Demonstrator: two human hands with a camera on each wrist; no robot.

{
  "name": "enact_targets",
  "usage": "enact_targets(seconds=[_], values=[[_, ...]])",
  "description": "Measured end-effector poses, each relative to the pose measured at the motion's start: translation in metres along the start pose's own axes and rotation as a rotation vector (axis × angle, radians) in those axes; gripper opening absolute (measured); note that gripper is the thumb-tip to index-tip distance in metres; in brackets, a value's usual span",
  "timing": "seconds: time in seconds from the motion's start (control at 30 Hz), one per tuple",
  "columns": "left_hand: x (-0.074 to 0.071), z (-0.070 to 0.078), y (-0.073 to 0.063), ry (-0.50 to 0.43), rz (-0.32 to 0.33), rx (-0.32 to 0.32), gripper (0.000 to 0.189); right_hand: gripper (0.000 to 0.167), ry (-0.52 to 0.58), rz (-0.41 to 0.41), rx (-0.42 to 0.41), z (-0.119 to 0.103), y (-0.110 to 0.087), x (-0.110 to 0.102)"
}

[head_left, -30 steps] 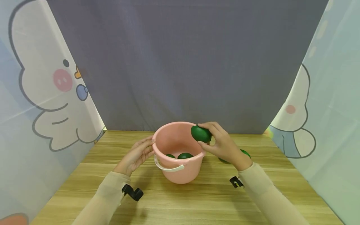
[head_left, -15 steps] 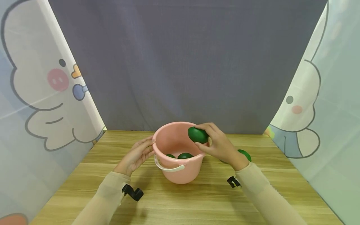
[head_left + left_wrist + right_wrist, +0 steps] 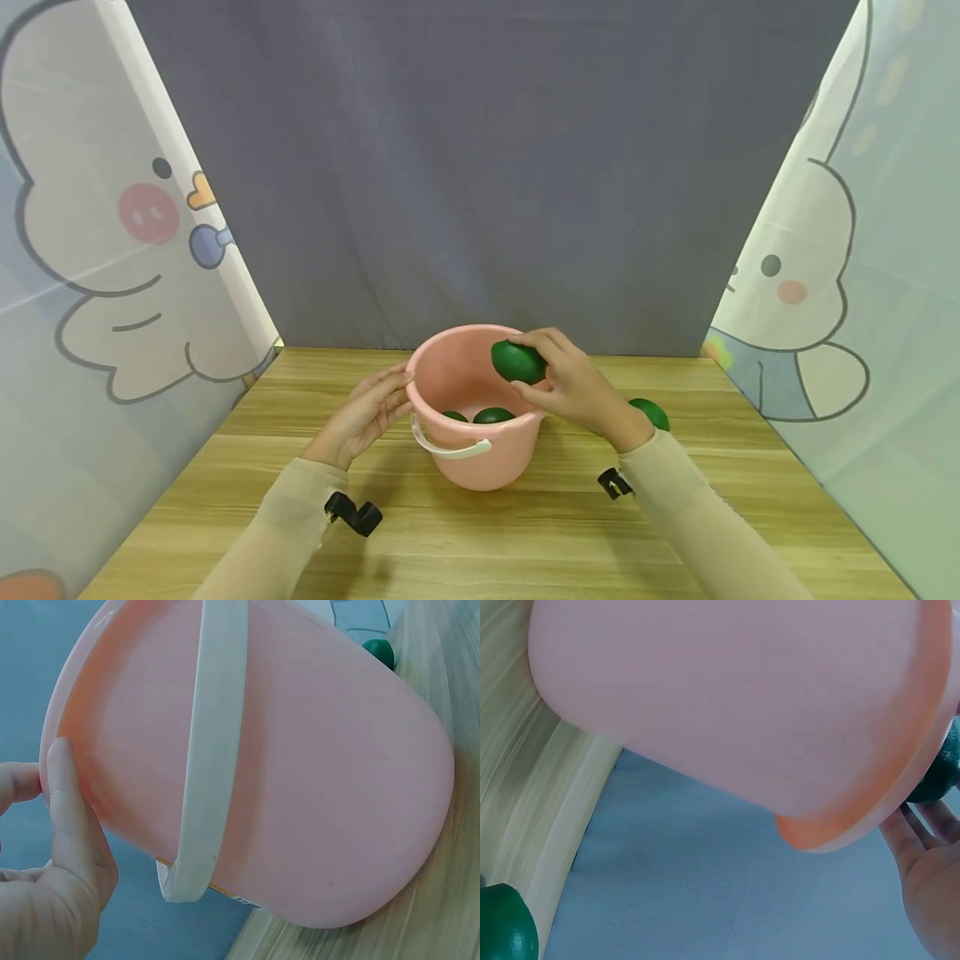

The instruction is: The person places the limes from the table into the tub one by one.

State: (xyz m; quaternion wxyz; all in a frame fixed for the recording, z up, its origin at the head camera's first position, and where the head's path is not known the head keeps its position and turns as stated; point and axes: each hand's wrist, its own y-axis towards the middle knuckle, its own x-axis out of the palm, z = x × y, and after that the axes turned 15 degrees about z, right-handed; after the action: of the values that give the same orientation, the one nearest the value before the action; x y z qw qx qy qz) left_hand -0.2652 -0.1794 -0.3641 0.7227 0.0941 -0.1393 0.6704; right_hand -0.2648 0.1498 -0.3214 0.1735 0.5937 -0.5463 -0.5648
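Observation:
A pink bucket stands upright on the wooden table, its white handle hanging down at the front. My left hand holds the bucket's left rim; in the left wrist view, thumb and finger pinch the rim from either side. My right hand grips a glossy dark green, egg-shaped fruit over the right part of the bucket's mouth. Inside at the bottom lie two similar fruits, partly hidden by the front wall. In the right wrist view the bucket's side covers much of the held fruit.
Another green fruit lies on the table to the right, partly behind my right forearm. A grey curtain hangs at the table's back edge. Cartoon-printed sheets flank both sides. Black brackets sit at both wrists.
My right hand has moved left with the green fruit, from the bucket's right rim to further over its mouth. My left hand and the bucket have stayed in place.

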Motion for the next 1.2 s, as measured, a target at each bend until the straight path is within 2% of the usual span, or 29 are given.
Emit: enact_targets(seconds=[0.27,0.57,0.63,0.87,1.2], values=[[-0.0007,0.0002,0.0004,0.000,0.003,-0.009,0.057,0.058,-0.029,0.000,-0.006,-0.0021,0.0006,0.0023],[-0.0013,0.0001,0.0007,-0.010,0.003,-0.014,0.057,0.058,-0.003,-0.022,0.030,-0.0043,-0.0015,0.0027],[-0.0015,0.0003,0.0004,-0.010,0.002,-0.011,0.057,0.057,0.000,-0.020,0.015,-0.0035,-0.0013,0.0028],[-0.0015,0.0007,-0.0012,-0.006,0.001,-0.011,0.058,0.046,-0.030,0.033,-0.121,0.0013,0.0004,0.0024],[-0.0010,0.0013,-0.0026,0.009,0.016,-0.016,0.056,0.044,-0.062,0.028,-0.109,0.0034,-0.0022,-0.0012]])
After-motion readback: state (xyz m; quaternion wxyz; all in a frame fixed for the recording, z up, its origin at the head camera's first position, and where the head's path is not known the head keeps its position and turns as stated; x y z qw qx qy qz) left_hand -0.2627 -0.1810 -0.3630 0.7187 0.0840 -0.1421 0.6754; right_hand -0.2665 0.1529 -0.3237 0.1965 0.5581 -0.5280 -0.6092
